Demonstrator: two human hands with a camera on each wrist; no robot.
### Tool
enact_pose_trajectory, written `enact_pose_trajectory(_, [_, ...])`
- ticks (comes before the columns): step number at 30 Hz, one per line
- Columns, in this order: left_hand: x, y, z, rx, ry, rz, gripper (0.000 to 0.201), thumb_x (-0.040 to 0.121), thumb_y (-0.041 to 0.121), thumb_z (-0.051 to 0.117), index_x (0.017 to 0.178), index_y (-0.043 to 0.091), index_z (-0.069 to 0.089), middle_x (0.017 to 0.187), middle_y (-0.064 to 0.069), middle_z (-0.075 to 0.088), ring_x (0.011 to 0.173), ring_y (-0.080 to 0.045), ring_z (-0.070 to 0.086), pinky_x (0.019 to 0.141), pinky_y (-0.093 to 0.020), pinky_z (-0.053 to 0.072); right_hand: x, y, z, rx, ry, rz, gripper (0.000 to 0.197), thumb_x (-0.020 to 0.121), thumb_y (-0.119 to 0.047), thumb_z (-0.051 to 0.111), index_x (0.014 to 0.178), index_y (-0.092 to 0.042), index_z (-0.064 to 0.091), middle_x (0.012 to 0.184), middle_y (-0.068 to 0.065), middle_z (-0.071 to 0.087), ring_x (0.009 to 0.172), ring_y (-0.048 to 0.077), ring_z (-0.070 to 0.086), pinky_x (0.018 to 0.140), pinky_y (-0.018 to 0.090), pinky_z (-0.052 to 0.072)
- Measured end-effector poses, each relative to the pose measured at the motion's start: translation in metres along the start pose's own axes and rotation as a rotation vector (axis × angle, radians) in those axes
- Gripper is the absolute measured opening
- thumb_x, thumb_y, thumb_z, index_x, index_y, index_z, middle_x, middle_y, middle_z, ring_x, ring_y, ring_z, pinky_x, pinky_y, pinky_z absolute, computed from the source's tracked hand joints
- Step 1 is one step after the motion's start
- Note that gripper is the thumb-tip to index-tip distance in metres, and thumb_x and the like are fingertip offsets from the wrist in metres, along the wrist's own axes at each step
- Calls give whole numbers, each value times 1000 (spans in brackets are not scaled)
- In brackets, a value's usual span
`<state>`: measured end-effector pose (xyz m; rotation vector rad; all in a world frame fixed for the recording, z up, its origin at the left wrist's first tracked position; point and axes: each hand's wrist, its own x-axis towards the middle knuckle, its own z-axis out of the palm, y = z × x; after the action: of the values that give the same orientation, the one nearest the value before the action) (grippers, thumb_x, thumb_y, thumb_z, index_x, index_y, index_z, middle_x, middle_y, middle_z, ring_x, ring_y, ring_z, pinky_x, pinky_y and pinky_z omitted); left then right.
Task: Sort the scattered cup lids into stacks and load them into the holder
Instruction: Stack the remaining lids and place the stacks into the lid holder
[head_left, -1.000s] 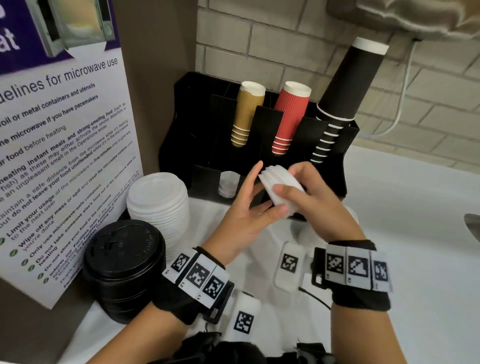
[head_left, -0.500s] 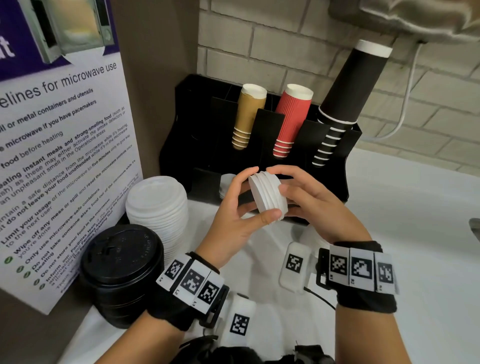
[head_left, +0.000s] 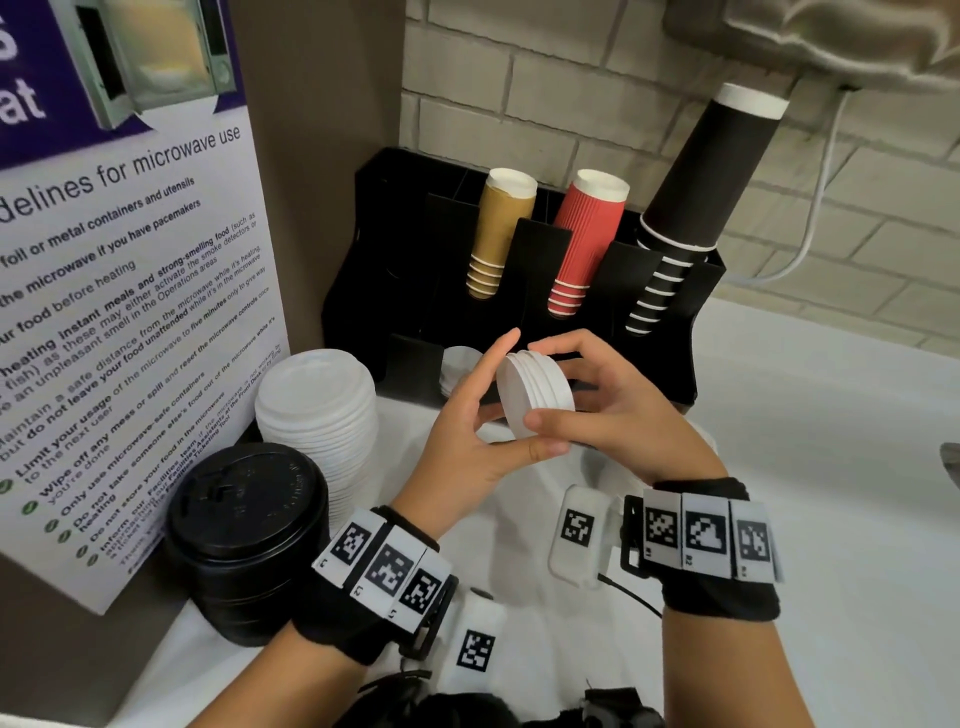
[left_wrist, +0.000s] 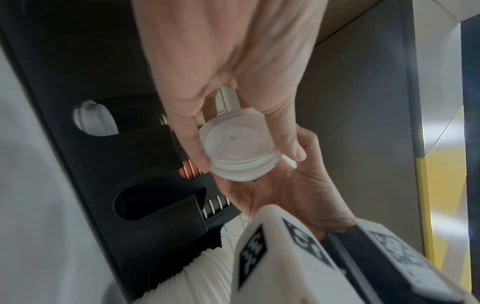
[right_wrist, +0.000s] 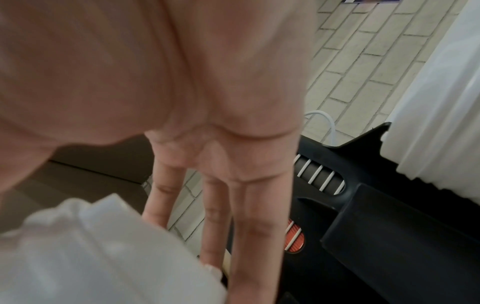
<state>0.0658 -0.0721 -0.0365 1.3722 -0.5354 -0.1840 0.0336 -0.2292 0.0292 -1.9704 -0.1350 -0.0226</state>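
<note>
1. Head cam: left hand (head_left: 467, 431) and right hand (head_left: 623, 415) pinch small white lid stack (head_left: 535, 395), axis sideways, just before black holder (head_left: 670, 374).
2. L wrist: stack (left_wrist: 240, 150) near lid slot (left_wrist: 96, 119).
3. R wrist: fingers (right_wrist: 254, 226) extended, grip unclear.

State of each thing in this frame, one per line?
small white lid stack: on edge, held in both hands
left hand: holds stack, forefinger straight
right hand: grips stack
holder: few lids in left slot
large white lids: stacked on counter
black lids: stacked on counter
</note>
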Motion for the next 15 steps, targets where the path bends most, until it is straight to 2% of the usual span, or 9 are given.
enact_pose_trajectory(3, [0, 0, -2, -10, 14, -24, 99, 61, 39, 82, 141, 54, 26, 134, 29, 43, 118, 6, 53, 85, -10, 47, 4, -3, -2, -3, 3, -15, 52, 71, -20, 81, 116, -29, 57, 109, -4, 67, 98, 14, 67, 80, 33, 58])
enact_pose_trajectory(5, [-1, -1, -3, 2, 55, -104, 100, 59, 45, 81, 143, 50, 26, 136, 22, 43, 119, 0, 55, 86, -16, 50, 13, -8, -5, -7, 68, -58, 54, 72, -20, 80, 119, -27, 55, 111, -5, 65, 99, 11, 66, 77, 28, 57])
enact_pose_trajectory(7, [-1, -2, -4, 74, 73, -234, 83, 67, 45, 79, 138, 39, 38, 136, 11, 45, 116, -7, 56, 90, -24, 50, 30, -14, -7, -38, 175, -129, 55, 74, -18, 80, 120, -22, 50, 112, -6, 61, 99, 6, 64, 77, 23, 55])
enact_pose_trajectory(10, [0, -8, -4, 189, 28, -391, 34, 84, 36, 72, 114, 31, 58, 129, 7, 51, 107, -12, 59, 97, -34, 50, 69, -17, -2, -150, 192, -174, 60, 73, -18, 82, 118, -18, 42, 114, -7, 55, 98, 10, 62, 76, 20, 53])
enact_pose_trajectory(13, [2, -15, -4, 195, -30, -489, 21, 87, 32, 69, 106, 26, 62, 122, 4, 55, 104, -15, 57, 94, -33, 46, 112, -9, 9, -461, 69, -153, 65, 71, -21, 83, 118, -10, 40, 116, 3, 51, 106, 20, 54, 81, 28, 46])
enact_pose_trajectory(15, [3, -16, -5, 190, -56, -526, 20, 87, 30, 69, 105, 24, 62, 121, 1, 56, 103, -15, 55, 91, -31, 46, 131, -2, 19, -655, -26, -86, 66, 69, -22, 83, 117, -9, 40, 111, 4, 47, 103, 23, 51, 76, 29, 40])
